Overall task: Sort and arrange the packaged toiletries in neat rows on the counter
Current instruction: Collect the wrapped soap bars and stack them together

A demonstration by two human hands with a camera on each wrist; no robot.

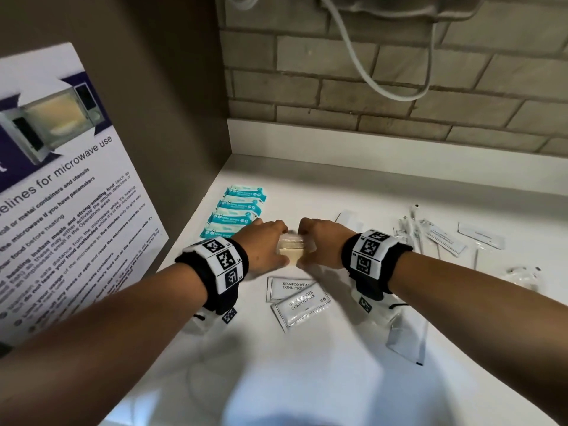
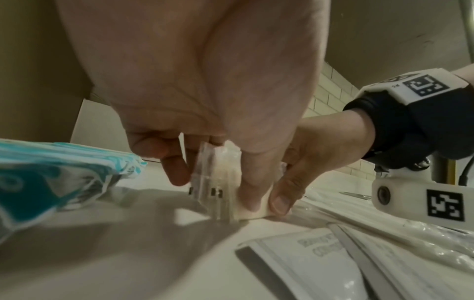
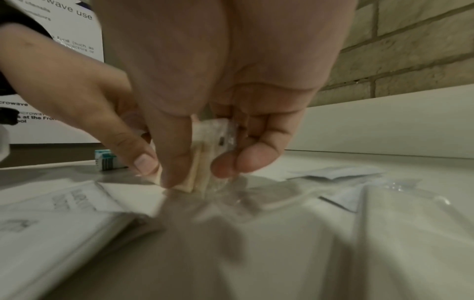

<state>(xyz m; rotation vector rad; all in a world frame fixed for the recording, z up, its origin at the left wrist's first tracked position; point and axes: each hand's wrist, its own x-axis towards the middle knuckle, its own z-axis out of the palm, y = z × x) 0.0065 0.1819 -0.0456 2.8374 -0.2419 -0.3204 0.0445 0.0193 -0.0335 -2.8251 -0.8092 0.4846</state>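
left hand [image 1: 266, 245]: fingers curled, pinching the left side of the small stack of clear-wrapped cream packets [image 1: 290, 249]; thumb on near edge, fingertips [image 2: 177, 172] on the far side.
right hand [image 1: 319, 244]: fingers curled on the right side of the same stack; thumb tip [image 2: 282, 201] down at the near corner, touching the counter end of the stack.
hands together: both clamped on one stack, nearly touching each other, stack squeezed between them.
stack: several thin cream-coloured pieces in clear wrap, standing on edge, bottom edge on the white counter [image 1: 307, 364]; exact count cannot tell, blurred.
wipe packs [image 1: 242, 210]: teal-and-white packs in one row, just beyond and left of the left hand, running away toward the back wall; nearest one partly under the left hand.
shampoo sachets [image 1: 298, 298]: two white sachets printed "shampoo with conditioner", just nearer than the hands, overlapping, upper one tilted.
clear sleeves [image 1: 442, 238]: loose long clear-wrapped items scattered to the right of the right hand, not in rows, some overlapping.
clear bag [image 1: 408, 336]: lies under and nearer than the right wrist.
poster [image 1: 61, 186]: microwave guidelines sheet on the side panel, left of the left arm.
brick wall [image 1: 399, 87]: behind the counter, beyond both hands; white cable [image 1: 353, 63] hangs in front of it.
wristbands [image 1: 221, 262]: black bands with marker tags on both wrists.
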